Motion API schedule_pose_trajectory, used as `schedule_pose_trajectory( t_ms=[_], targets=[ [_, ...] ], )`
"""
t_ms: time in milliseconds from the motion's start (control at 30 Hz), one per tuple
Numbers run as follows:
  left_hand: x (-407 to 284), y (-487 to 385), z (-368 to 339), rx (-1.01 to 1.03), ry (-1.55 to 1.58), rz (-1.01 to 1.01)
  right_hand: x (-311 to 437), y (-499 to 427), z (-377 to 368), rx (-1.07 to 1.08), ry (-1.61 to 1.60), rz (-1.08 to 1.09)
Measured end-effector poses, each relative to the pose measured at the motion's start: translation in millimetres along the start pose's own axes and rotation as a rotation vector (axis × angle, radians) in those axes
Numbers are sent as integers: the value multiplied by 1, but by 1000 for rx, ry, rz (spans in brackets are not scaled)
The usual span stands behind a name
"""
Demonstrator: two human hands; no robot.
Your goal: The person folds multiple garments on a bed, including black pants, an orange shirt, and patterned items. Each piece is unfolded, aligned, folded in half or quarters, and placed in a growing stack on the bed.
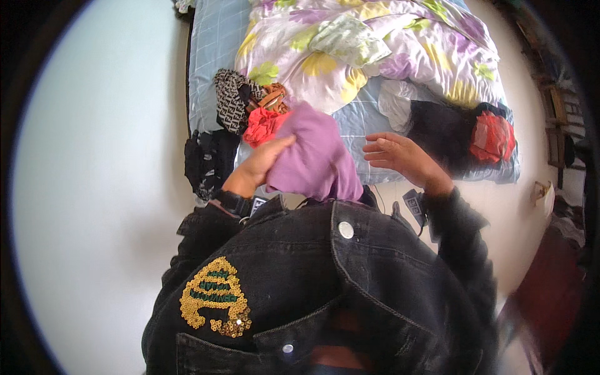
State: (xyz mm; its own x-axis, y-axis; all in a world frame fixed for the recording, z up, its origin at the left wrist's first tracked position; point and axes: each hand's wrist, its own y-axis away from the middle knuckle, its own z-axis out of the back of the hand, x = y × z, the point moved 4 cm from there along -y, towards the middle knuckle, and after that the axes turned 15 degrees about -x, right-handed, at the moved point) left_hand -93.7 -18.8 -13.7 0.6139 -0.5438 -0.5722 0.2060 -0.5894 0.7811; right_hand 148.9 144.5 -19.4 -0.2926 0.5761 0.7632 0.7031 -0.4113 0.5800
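A purple cloth (311,150) hangs in front of my jacket, gripped at its left side by my left hand (258,164). The thumb lies over the fabric, while the fingers behind it are hidden. To the right of the cloth, my right hand (398,152) is held in the air over the bed's near edge, fingers slightly apart and nothing in them. Crumpled red cloth (263,125) lies just beyond my left hand. Beside it are a black-and-beige patterned cloth (229,101) and a brown-orange cloth (274,96).
A floral quilt (318,65) covers the far part of the bed with its blue checked sheet (215,47). Black fabric (438,133), a white cloth (396,101) and a red bundle (492,137) lie at right. Black clothing (213,154) sits at the left corner by a pale wall (103,164).
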Motion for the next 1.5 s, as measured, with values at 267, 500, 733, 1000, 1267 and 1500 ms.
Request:
schedule_pose_trajectory(
  t_ms=[267,500,733,1000,1267,1500],
  targets=[
    [-58,42,-14,-155,195,-252,-6,-18,-3,39,-56,87],
    [-52,34,-56,-25,216,-169,16,-38,-52,372,-354,120],
    [-32,4,-96,32,130,-21,11,-20,-40,455,-661,17],
    [-13,-40,-146,138,-216,-147,-8,1,24,62,-427,166],
    [-7,-61,-154,38,-326,-93,-3,8,200,-528,-466,372],
    [17,-73,-108,-163,-324,-50,23,43,381,-1186,801,959]
  ],
)
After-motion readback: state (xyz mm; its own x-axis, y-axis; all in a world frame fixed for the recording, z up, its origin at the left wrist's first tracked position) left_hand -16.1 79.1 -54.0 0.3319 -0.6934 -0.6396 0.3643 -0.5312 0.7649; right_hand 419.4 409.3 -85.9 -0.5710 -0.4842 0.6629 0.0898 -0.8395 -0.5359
